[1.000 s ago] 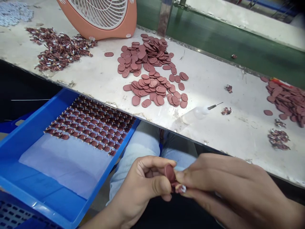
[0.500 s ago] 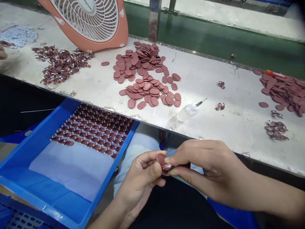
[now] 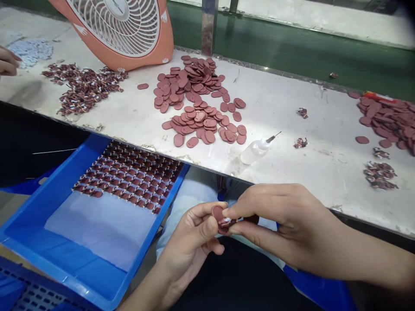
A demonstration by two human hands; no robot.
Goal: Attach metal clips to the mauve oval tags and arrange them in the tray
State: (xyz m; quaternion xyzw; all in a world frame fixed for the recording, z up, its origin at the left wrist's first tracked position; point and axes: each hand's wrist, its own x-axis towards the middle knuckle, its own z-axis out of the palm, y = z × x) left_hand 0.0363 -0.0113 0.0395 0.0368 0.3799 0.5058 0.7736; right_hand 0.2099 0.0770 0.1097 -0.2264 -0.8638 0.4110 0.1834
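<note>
Between thumb and fingers, my left hand (image 3: 191, 242) grips a reddish-brown oval disc (image 3: 217, 212) above my lap. My right hand (image 3: 279, 224) pinches a small brown-and-white figure (image 3: 226, 222) against the disc's lower right side. Fingertips partly hide both pieces, and what else lies under the right fingers cannot be made out. On the bench beyond my hands lies a clear squeeze bottle (image 3: 256, 151) with a thin needle tip. Loose oval discs (image 3: 201, 123) are heaped past the bottle.
A blue tray (image 3: 73, 287) at lower left holds rows of figures on discs. Small figures (image 3: 86, 88) lie piled near an orange fan (image 3: 136, 62). More discs (image 3: 387, 123) and figures (image 3: 380, 175) are at right. Another person's hand (image 3: 8, 62) shows at far left.
My hands keep their grip, with the figure and disc shifted only slightly. The other person's hand has come further into view at the left. The camera view has shifted a little.
</note>
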